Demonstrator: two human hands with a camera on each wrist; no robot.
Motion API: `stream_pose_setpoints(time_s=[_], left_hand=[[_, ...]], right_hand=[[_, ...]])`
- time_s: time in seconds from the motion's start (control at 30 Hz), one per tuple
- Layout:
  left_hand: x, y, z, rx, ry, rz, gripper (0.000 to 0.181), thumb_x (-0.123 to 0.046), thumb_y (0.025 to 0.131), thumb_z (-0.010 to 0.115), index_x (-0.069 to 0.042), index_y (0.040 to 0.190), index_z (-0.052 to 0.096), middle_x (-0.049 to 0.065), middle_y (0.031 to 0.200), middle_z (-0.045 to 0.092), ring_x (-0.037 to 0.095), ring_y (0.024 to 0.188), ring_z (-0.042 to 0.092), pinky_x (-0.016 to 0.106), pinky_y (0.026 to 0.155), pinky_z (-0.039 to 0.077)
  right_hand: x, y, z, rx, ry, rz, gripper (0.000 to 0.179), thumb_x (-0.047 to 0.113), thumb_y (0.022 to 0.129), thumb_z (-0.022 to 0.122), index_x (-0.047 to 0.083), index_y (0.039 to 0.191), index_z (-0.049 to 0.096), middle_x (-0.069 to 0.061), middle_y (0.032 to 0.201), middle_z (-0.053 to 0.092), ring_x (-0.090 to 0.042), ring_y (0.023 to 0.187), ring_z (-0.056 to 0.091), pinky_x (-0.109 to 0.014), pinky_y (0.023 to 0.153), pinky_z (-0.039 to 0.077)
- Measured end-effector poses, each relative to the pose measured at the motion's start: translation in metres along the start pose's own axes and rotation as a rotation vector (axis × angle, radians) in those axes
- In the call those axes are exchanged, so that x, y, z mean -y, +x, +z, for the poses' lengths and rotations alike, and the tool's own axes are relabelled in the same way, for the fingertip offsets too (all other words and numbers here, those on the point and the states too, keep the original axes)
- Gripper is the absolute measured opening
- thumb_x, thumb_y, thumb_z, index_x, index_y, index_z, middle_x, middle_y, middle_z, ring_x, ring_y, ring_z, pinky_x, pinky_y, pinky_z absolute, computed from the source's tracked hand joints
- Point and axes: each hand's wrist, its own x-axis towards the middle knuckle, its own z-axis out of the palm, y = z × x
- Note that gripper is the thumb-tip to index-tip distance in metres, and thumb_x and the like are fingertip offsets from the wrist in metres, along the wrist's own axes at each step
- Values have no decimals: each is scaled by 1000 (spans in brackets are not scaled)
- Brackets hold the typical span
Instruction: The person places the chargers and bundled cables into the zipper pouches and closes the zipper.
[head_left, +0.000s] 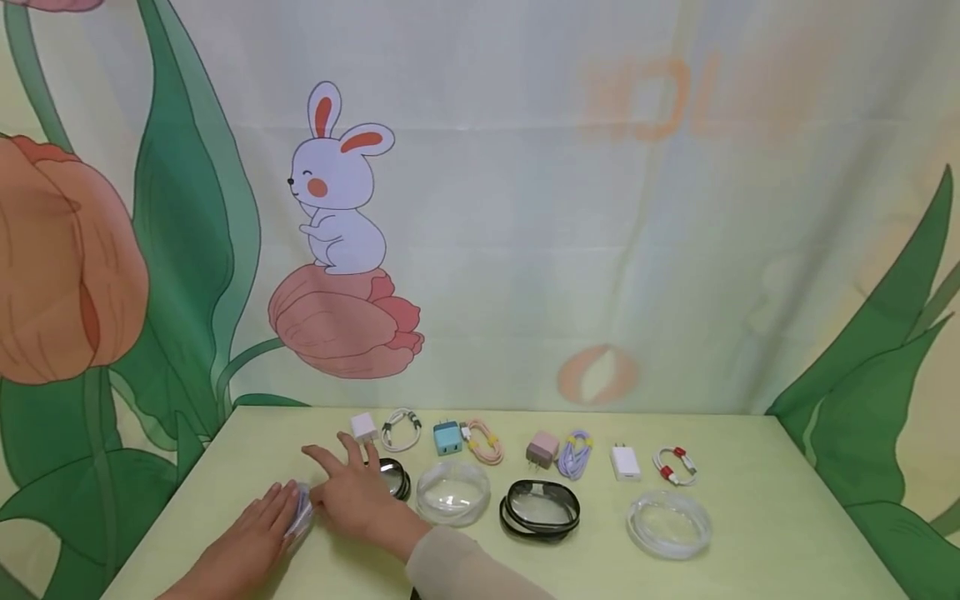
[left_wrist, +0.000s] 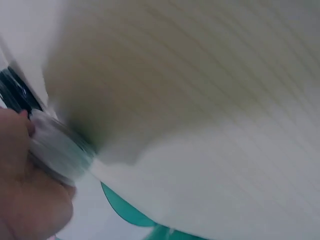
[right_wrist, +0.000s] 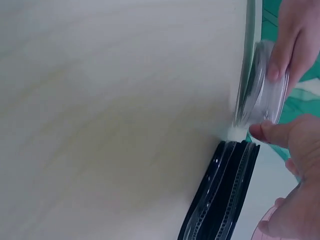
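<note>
The clear, round plastic case (head_left: 302, 513) is tilted on its edge at the left side of the yellow-green table (head_left: 757, 500), between our two hands. Our left hand (head_left: 253, 532) pinches it with thumb and fingers, probably to make its rim steady for the other side. Our right hand (head_left: 355, 502) touches this rim with a fingertip, the other fingers spread and loosely bent; whether it also catches something small there, we cannot tell.

Just beside the right hand, partly hidden by it, lies a small black-rimmed round case (head_left: 395, 480). Further right, three more round cases (head_left: 540, 510) lie flat and apart, it seems for easy reach. Behind them, chargers (head_left: 447, 437) lie next to coiled cables (head_left: 574, 455), perhaps arranged as pairs.
</note>
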Motion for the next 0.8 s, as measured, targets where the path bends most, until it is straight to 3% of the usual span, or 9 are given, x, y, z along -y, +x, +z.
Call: stream_pose_setpoints(time_s=[0.13, 0.23, 0.4, 0.53, 0.63, 0.73, 0.8], left_hand=[[7, -9, -5, 4, 22, 49, 71, -34, 98, 65, 5, 152, 40, 23, 159, 36, 44, 147, 32, 61, 115, 30], [8, -12, -3, -59, 52, 30, 62, -27, 100, 62, 5, 149, 44, 22, 156, 41, 43, 144, 38, 60, 113, 34], [2, -11, -5, -104, -9, 1, 60, -24, 100, 62, 9, 147, 44, 27, 155, 41, 47, 142, 38, 62, 111, 37], [4, -14, -9, -61, 13, 77, 79, -35, 92, 73, 10, 149, 41, 28, 156, 39, 48, 142, 36, 61, 109, 37], [10, -17, -12, -40, 86, 146, 87, -39, 86, 78, 7, 150, 41, 24, 157, 39, 46, 142, 38, 58, 110, 37], [15, -19, -15, -80, 159, 183, 68, -22, 91, 73, 3, 148, 46, 20, 155, 44, 42, 141, 42, 57, 110, 39], [16, -19, -15, -130, 158, 156, 57, -13, 94, 69, 2, 146, 51, 19, 152, 47, 41, 140, 45, 58, 108, 41]], right_hand=[[-1, 0, -2, -4, -6, 26, 15, 41, 97, 66, 52, 97, 76, 17, 162, 28, -31, 149, 27, -53, 111, 36], [1, -1, -1, -16, 9, 2, 14, 40, 97, 66, 50, 95, 76, 17, 162, 29, -31, 148, 28, -53, 109, 38], [6, 0, -1, -16, 9, -26, 14, 44, 98, 64, 53, 97, 75, 17, 163, 27, -31, 148, 28, -54, 108, 39], [6, 3, 1, -4, 5, -12, 17, 42, 99, 63, 53, 98, 75, 18, 165, 22, -30, 150, 24, -57, 111, 36], [5, 5, 1, -8, 4, 13, 17, 39, 98, 64, 52, 97, 76, 18, 165, 20, -31, 151, 22, -58, 112, 35], [5, 5, 1, -8, 8, 23, 17, 37, 97, 66, 50, 95, 76, 18, 165, 21, -31, 151, 23, -58, 112, 35], [5, 4, 2, -9, 12, 14, 17, 37, 98, 65, 50, 95, 76, 18, 165, 23, -31, 150, 25, -57, 110, 37]])
